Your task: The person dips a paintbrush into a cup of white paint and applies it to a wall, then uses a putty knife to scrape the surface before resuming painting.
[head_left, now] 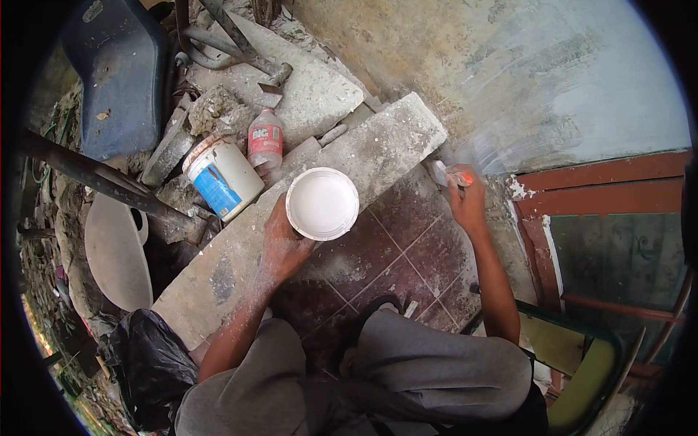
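My left hand point(282, 243) is wrapped round the side of a round white tub point(323, 203) and holds it up over the floor tiles. White paint fills much of its inside. At the foot of the wall, my right hand point(467, 198) is closed on a paintbrush point(461, 176) with an orange handle. Its pale bristles point left, close to the end of the concrete ledge point(392, 145). Fresh whitish strokes show on the wall point(523, 94) above this hand.
Left of the tub stand a plastic bottle point(265, 142) with a red label and a white bucket point(225, 178). A blue chair seat point(120, 80), metal tubes and rubble lie behind. A black bag point(149, 363) is at lower left, a red-brown window frame point(603, 189) at right.
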`<move>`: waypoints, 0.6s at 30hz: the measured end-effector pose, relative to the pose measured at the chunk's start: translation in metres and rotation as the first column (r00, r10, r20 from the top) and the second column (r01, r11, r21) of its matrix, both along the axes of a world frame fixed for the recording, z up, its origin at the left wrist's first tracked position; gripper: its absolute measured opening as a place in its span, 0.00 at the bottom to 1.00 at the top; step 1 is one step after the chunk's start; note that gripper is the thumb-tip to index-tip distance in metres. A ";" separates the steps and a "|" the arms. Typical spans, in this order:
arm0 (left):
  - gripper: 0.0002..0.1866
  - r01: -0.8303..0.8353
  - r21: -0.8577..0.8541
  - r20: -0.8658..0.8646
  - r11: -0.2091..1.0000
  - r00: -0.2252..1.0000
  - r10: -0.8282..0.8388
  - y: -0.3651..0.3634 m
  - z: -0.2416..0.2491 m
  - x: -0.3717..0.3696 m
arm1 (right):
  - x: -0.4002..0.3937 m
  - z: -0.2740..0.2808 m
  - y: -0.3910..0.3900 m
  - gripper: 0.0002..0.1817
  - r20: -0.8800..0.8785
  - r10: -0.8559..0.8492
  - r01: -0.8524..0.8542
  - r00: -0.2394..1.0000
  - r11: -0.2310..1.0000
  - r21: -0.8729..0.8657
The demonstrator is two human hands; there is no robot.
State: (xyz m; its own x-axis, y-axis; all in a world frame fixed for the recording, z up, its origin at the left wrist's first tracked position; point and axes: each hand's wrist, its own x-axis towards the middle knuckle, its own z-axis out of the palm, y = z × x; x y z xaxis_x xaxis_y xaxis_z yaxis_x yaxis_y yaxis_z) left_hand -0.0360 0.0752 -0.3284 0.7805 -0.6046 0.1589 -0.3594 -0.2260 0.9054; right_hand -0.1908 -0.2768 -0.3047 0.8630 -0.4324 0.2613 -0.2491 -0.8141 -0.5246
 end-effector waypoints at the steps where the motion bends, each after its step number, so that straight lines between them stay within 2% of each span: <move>1: 0.33 -0.004 0.012 -0.016 1.000 1.000 0.004 0.000 -0.001 0.000 | 0.004 -0.010 -0.004 0.08 -0.007 0.038 -0.037 0.999 0.999 0.037; 2: 0.33 -0.004 0.026 -0.033 1.000 0.999 0.005 0.000 -0.002 0.000 | 0.007 -0.019 -0.009 0.08 -0.004 0.022 -0.022 1.000 0.999 0.033; 4: 0.34 0.006 0.022 -0.067 1.000 0.998 -0.005 -0.001 0.001 -0.001 | 0.010 -0.025 -0.014 0.08 -0.023 0.081 -0.083 0.996 0.981 -0.175; 6: 0.34 0.004 0.021 -0.096 1.000 0.995 -0.001 0.000 0.000 0.000 | 0.005 -0.014 -0.015 0.08 -0.002 0.069 -0.067 0.998 0.969 -0.238; 8: 0.34 0.027 0.059 0.012 0.998 1.000 -0.028 0.002 -0.006 0.002 | 0.006 0.011 -0.009 0.09 0.018 0.075 -0.066 0.997 0.953 -0.296; 10: 0.34 0.022 0.059 -0.014 0.998 1.000 -0.021 0.001 -0.003 0.002 | 0.004 0.047 -0.003 0.09 0.189 0.083 -0.004 0.978 0.924 -0.382; 13: 0.34 0.022 0.064 -0.053 0.998 0.998 -0.018 0.002 0.000 0.000 | 0.001 0.097 0.000 0.09 0.247 -0.001 0.077 0.969 0.952 -0.298; 15: 0.34 0.027 0.064 -0.058 0.998 0.998 -0.023 0.001 0.000 0.001 | -0.002 0.122 0.005 0.07 0.314 -0.078 0.116 0.946 0.988 -0.105; 17: 0.35 0.029 0.071 -0.047 0.997 0.999 -0.025 0.002 -0.005 0.001 | -0.002 0.123 0.004 0.07 0.290 -0.017 0.058 0.957 0.989 -0.133; 18: 0.35 0.032 0.068 -0.043 0.997 0.999 -0.029 0.002 -0.006 0.001 | 0.001 0.116 0.007 0.07 0.198 0.028 -0.002 0.980 0.991 -0.133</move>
